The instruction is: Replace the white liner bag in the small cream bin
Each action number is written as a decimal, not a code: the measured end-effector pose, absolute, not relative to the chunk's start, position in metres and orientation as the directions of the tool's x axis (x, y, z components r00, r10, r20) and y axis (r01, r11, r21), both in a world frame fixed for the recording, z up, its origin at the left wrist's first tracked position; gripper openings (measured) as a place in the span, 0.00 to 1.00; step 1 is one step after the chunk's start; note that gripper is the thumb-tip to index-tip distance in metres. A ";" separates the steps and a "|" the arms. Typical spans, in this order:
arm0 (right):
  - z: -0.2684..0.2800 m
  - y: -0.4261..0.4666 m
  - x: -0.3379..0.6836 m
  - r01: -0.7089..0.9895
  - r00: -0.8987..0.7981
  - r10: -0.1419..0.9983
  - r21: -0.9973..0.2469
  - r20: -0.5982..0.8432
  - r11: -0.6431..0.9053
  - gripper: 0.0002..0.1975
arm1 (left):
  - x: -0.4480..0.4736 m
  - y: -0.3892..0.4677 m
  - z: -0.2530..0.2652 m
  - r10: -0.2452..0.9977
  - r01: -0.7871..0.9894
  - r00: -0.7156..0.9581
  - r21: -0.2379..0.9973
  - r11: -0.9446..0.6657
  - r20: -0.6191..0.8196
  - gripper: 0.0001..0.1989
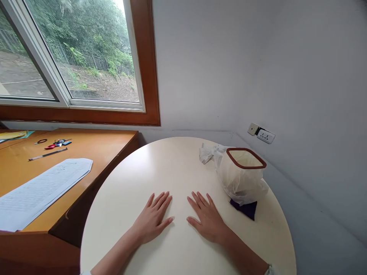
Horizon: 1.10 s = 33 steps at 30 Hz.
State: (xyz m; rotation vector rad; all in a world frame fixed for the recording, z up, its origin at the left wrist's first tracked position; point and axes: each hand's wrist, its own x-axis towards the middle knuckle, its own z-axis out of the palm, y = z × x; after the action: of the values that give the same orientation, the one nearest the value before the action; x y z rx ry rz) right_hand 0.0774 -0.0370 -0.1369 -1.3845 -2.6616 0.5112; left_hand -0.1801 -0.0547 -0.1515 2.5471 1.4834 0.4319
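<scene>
Left hand [151, 219], right hand [207, 219], flat on table [160, 168], dark cloth [247, 209] beside bin [241, 182]

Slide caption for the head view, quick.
Left hand and right hand flat on the table, a lined bin and dark cloth at right.

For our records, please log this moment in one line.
left hand: flat on table; right hand: flat on table; lined bin: farther right

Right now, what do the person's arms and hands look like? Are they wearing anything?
The left hand and right hand are both bare, with slim fingers; no gloves, rings or bracelets show. The forearms are bare too. A little bit of pale sleeve shows at the picture's bottom edge, too little to tell more.
</scene>
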 end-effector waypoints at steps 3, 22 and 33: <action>-0.138 -0.037 0.077 0.773 -0.583 0.810 -0.348 -0.059 0.531 0.31 | -0.180 -0.055 -0.152 0.869 0.823 0.462 0.281 -0.494 0.175 0.32; -0.138 -0.038 0.079 0.760 -0.572 0.820 -0.391 -0.024 0.519 0.30 | -0.181 -0.054 -0.153 0.862 0.853 0.486 0.136 -0.503 0.142 0.32; -0.135 -0.037 0.079 0.755 -0.574 0.819 -0.397 -0.014 0.522 0.29 | -0.181 -0.053 -0.152 0.869 0.858 0.481 0.142 -0.493 0.116 0.32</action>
State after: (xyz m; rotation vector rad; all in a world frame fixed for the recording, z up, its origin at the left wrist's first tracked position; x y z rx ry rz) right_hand 0.0792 -0.0369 -0.1351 -1.3494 -2.5852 0.5457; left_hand -0.1811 -0.0532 -0.1520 2.6473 1.5462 0.2649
